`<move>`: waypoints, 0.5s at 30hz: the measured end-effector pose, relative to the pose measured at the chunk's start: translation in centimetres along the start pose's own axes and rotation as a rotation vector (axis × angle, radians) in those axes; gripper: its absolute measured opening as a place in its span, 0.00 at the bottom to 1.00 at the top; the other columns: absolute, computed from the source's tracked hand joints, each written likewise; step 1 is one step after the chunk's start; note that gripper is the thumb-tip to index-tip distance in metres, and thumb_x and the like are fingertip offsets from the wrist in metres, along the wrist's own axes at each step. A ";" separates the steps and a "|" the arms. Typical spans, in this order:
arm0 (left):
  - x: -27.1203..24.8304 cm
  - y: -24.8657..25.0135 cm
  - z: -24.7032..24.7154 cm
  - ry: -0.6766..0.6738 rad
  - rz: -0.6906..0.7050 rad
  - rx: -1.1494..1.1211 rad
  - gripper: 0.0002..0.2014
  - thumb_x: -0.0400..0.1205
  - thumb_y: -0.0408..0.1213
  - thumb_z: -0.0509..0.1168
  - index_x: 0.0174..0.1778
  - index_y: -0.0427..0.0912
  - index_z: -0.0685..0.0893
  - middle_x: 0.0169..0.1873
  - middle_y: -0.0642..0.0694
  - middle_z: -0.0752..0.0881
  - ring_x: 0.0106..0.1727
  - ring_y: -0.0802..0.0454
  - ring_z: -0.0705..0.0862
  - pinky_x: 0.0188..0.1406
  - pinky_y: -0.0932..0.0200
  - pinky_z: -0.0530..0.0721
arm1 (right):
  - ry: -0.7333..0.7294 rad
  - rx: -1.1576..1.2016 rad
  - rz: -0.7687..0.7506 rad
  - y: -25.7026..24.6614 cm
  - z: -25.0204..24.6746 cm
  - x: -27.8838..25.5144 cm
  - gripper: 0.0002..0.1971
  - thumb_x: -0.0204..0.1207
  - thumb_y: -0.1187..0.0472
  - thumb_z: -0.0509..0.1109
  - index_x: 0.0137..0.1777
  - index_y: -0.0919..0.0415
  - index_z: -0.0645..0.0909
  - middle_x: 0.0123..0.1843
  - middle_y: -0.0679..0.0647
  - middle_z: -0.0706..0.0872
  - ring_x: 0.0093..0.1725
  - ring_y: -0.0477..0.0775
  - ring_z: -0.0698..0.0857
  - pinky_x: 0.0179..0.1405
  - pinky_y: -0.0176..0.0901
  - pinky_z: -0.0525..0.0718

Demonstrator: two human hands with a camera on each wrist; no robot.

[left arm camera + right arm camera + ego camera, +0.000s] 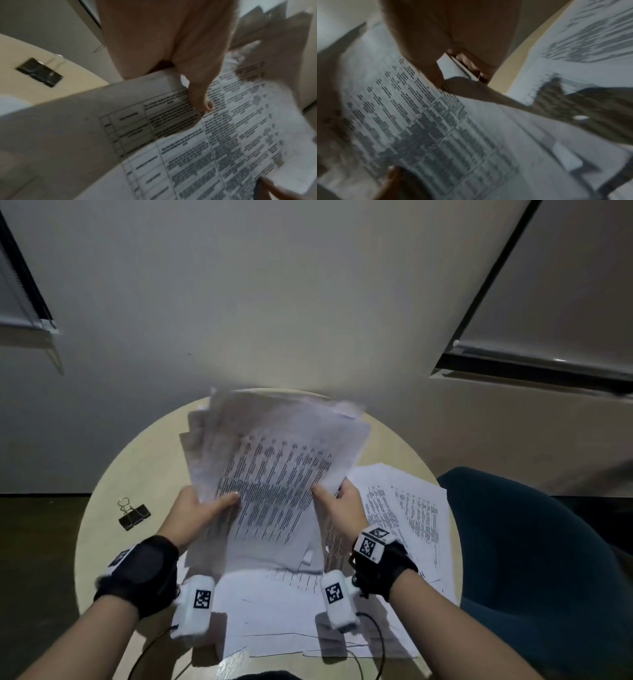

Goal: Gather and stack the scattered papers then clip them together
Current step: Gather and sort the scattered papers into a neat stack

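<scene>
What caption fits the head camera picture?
Both hands, left hand and right hand, lift a stack of papers above the round table, binder clip waiting.

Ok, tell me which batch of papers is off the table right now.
The fanned bundle of papers, gripped by the left hand and right hand. The other sheets lie flat on the table, to the right and nearer the person.

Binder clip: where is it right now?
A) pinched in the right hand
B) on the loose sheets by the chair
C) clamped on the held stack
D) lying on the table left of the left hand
D: the black binder clip lies alone on bare table, left of the left hand; both that hand and the right hand grip the paper stack.
</scene>
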State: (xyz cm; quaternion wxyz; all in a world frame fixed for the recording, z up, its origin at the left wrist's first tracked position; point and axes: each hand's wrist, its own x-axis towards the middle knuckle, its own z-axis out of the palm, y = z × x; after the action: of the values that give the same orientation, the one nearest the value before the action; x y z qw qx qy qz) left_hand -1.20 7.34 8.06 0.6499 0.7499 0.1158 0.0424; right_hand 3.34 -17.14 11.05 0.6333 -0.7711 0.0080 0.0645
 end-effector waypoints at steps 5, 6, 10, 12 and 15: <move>-1.0 1.3 1.4 -0.071 0.034 -0.194 0.20 0.72 0.37 0.78 0.58 0.52 0.82 0.45 0.60 0.90 0.44 0.73 0.87 0.36 0.80 0.81 | 0.040 0.075 -0.074 -1.7 -0.6 0.4 0.07 0.77 0.68 0.71 0.51 0.58 0.80 0.44 0.44 0.87 0.42 0.36 0.86 0.41 0.28 0.84; -1.3 1.1 1.6 -0.089 0.038 -0.214 0.22 0.70 0.39 0.80 0.59 0.51 0.82 0.46 0.58 0.91 0.46 0.69 0.88 0.38 0.77 0.84 | 0.027 0.067 -0.051 -1.3 -0.6 0.3 0.09 0.76 0.69 0.72 0.51 0.56 0.80 0.46 0.44 0.87 0.44 0.37 0.86 0.44 0.30 0.85; -1.6 0.0 2.3 -0.089 0.017 -0.168 0.17 0.68 0.37 0.78 0.51 0.51 0.85 0.39 0.63 0.92 0.45 0.65 0.90 0.36 0.74 0.85 | 0.036 -0.012 -0.010 -0.1 -0.5 -0.1 0.13 0.72 0.70 0.76 0.55 0.64 0.81 0.48 0.50 0.88 0.48 0.46 0.87 0.49 0.36 0.88; -1.4 0.1 2.5 -0.078 0.012 -0.161 0.17 0.64 0.42 0.78 0.48 0.50 0.86 0.36 0.64 0.91 0.43 0.66 0.90 0.34 0.76 0.83 | 0.060 0.034 -0.014 -0.3 -0.6 0.0 0.17 0.71 0.71 0.77 0.59 0.66 0.80 0.50 0.53 0.89 0.49 0.44 0.88 0.53 0.43 0.88; -0.7 0.3 2.5 -0.049 0.040 -0.226 0.21 0.71 0.36 0.79 0.58 0.45 0.82 0.44 0.56 0.93 0.48 0.59 0.91 0.36 0.70 0.86 | 0.079 0.059 -0.062 -1.3 -0.8 0.2 0.15 0.71 0.69 0.77 0.54 0.59 0.79 0.48 0.48 0.88 0.48 0.41 0.87 0.50 0.38 0.86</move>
State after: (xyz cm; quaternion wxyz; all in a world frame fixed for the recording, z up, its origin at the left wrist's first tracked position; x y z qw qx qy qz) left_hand -1.26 4.73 8.04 0.7318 0.6750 0.0792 0.0498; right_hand 3.75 -17.66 12.43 0.6565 -0.7541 0.0109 0.0141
